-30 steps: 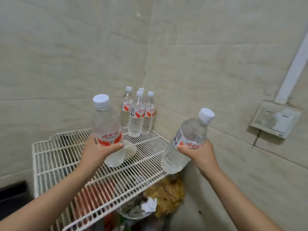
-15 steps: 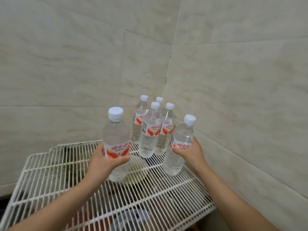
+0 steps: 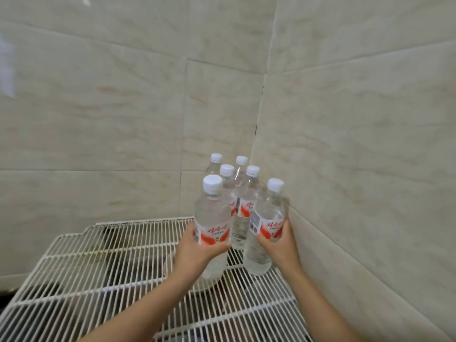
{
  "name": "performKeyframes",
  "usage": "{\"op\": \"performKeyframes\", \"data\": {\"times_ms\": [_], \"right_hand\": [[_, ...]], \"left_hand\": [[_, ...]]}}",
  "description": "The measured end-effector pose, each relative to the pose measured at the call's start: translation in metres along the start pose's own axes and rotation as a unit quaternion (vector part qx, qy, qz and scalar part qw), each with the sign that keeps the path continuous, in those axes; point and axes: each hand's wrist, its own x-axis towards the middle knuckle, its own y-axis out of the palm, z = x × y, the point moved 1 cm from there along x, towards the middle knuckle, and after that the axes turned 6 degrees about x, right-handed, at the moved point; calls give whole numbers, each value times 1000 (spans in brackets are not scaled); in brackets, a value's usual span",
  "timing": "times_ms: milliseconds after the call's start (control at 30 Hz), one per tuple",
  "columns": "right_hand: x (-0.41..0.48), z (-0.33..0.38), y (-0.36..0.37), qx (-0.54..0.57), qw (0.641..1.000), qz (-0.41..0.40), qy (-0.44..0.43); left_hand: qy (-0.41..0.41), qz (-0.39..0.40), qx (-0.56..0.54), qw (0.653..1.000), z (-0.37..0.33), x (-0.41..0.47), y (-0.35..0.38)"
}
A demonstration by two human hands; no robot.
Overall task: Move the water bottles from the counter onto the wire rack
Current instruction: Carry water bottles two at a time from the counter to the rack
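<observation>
A white wire rack fills the lower part of the head view, set into a tiled corner. Several clear water bottles with white caps and red-and-white labels stand upright at its far right corner. My left hand grips one more bottle around its label, upright, its base at the rack just in front of that group. My right hand holds another bottle by its label, upright, its base touching the rack beside the right wall.
Beige tiled walls close in behind and to the right of the rack. A pale dish shows under the wires below my left hand. Dark shapes lie beneath the rack. The rack's left half carries nothing.
Both hands have carried their bottles forward and down, close to the standing group. The right bottle went from tilted to upright. The view has moved closer to the corner.
</observation>
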Motion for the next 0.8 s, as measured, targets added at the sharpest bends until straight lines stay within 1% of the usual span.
{"op": "performKeyframes", "data": {"times_ms": [100, 167, 267, 367, 567, 733, 800], "right_hand": [[-13, -22, 6, -38, 999, 7, 18], [-16, -28, 9, -87, 996, 1, 17], [-16, -31, 10, -172, 984, -45, 31], [-17, -31, 12, -215, 974, -72, 22], [-18, -32, 19, -217, 972, -91, 7], [-24, -31, 17, -194, 978, -74, -21], [-26, -31, 17, -185, 980, -70, -27]], "left_hand": [[-3, -14, 15, 1000, 0, 8, 24], [-11, -21, 14, 1000, 2, 13, 36], [-15, -34, 28, 999, 4, 22, 45], [-8, -40, 47, 998, 4, 28, 48], [13, -6, 100, 995, 5, 32, 44], [27, -17, 111, 993, 4, 29, 47], [22, -23, 94, 995, 5, 27, 48]]}}
